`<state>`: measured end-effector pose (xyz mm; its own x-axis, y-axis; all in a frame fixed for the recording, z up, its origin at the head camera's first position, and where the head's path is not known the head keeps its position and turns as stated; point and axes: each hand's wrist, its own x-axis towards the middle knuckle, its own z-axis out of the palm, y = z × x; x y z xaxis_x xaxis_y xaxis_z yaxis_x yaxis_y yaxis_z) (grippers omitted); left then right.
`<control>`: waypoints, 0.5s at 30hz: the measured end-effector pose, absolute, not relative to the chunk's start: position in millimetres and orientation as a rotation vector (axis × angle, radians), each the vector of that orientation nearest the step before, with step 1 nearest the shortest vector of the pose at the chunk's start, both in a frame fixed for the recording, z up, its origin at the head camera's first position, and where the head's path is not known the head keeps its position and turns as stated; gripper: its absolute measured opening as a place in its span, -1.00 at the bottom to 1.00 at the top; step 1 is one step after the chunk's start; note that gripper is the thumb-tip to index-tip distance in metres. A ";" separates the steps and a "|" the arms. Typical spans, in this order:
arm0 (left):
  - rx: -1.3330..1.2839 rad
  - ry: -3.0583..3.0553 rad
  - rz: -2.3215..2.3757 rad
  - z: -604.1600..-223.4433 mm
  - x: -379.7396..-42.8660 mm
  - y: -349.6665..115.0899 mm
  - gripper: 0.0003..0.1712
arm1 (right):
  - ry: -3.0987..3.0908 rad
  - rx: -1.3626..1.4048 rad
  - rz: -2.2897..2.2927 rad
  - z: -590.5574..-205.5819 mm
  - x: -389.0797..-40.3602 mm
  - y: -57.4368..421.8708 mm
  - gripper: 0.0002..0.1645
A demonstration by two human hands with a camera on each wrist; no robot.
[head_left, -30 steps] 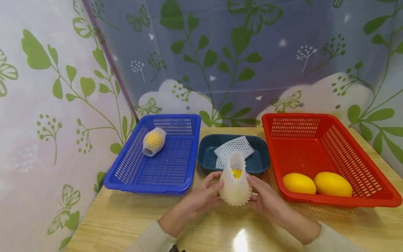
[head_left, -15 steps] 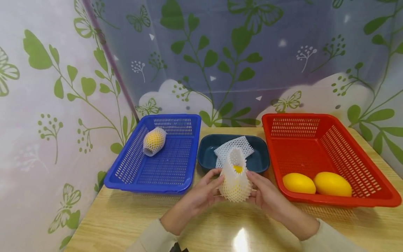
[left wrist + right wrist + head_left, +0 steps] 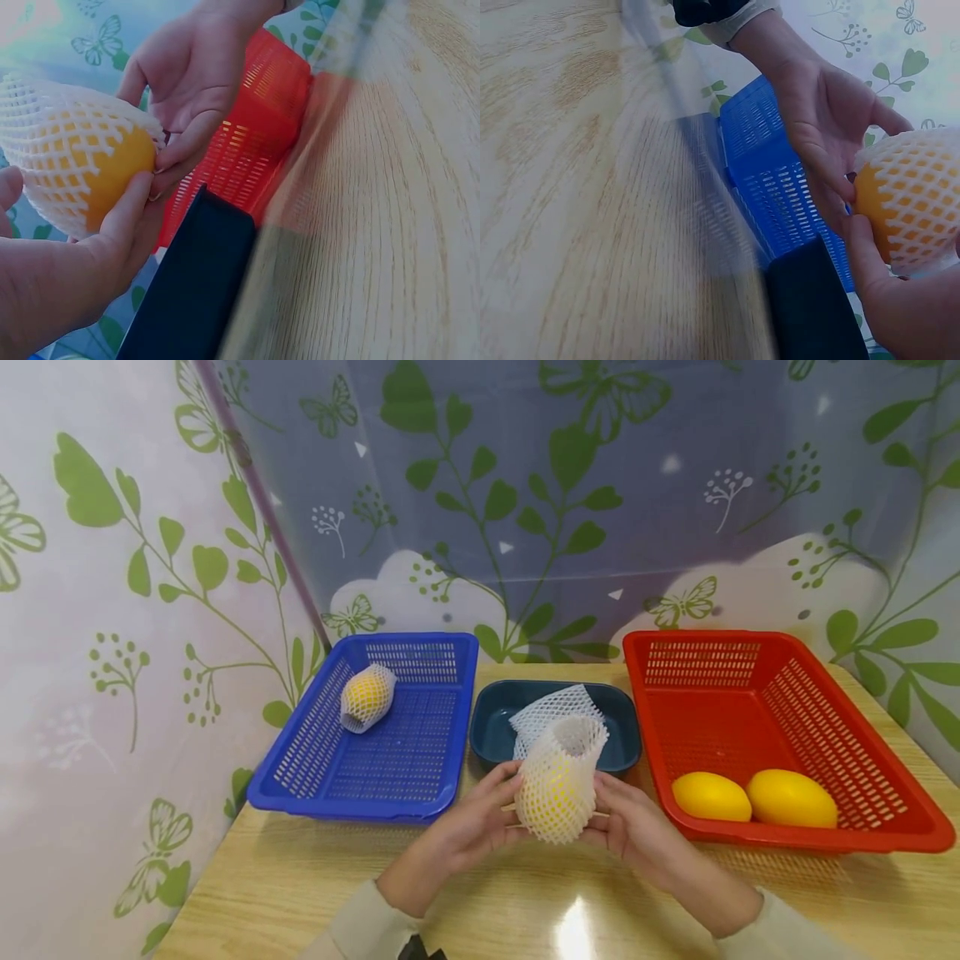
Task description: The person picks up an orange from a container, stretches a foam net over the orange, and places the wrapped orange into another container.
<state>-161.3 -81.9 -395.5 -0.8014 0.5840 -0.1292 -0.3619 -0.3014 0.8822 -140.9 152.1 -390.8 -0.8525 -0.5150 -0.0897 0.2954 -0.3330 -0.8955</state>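
My left hand (image 3: 480, 822) and right hand (image 3: 633, 822) hold a yellow mango (image 3: 124, 172) between them, one at each side, above the table. A white foam net sleeve (image 3: 555, 785) covers most of the fruit. Its loose end stands up past the fruit as a hollow collar, tipped toward the right. In both wrist views the bare yellow bottom of the mango shows, and fingertips of both hands meet at it. Directly behind the hands, a dark teal tray (image 3: 495, 739) contains another white foam net (image 3: 551, 714), lying flat and partly overlapped by the held sleeve.
At left stands a blue basket (image 3: 405, 768) with one netted yellow mango (image 3: 367, 695) in it. On the right, a red basket (image 3: 720, 710) holds two bare yellow mangoes (image 3: 712, 796) near its front. All rest on a wooden table (image 3: 495, 910) against a patterned curtain (image 3: 480, 518).
The mango has been turned in the hands: the sleeve's collar now leans right, and the yellow seen through its opening is hidden. Both hands stay nearly in place.
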 end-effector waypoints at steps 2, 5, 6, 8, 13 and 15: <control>0.286 1.365 2.125 -394.9 -161.1 -82.7 -0.49 | 1.397 -0.267 -2.218 -391.8 -140.9 152.0 -0.52; 0.282 1.378 2.125 -394.4 -161.1 -83.6 -0.51 | 1.386 -0.261 -2.232 -392.9 -141.3 151.4 -0.49; 0.282 1.380 2.126 -394.2 -161.1 -83.7 -0.52 | 1.386 -0.263 -2.235 -393.1 -141.5 151.1 -0.50; 0.282 1.387 2.128 -394.1 -161.1 -83.8 -0.52 | 1.385 -0.265 -2.239 -393.5 -141.8 150.6 -0.55; 0.273 1.402 2.122 -393.5 -160.9 -83.3 -0.50 | 1.422 -0.250 -2.217 -393.4 -141.6 149.3 -0.52; 0.267 1.403 2.116 -393.6 -160.9 -83.2 -0.50 | 1.441 -0.237 -2.205 -392.9 -141.4 148.6 -0.50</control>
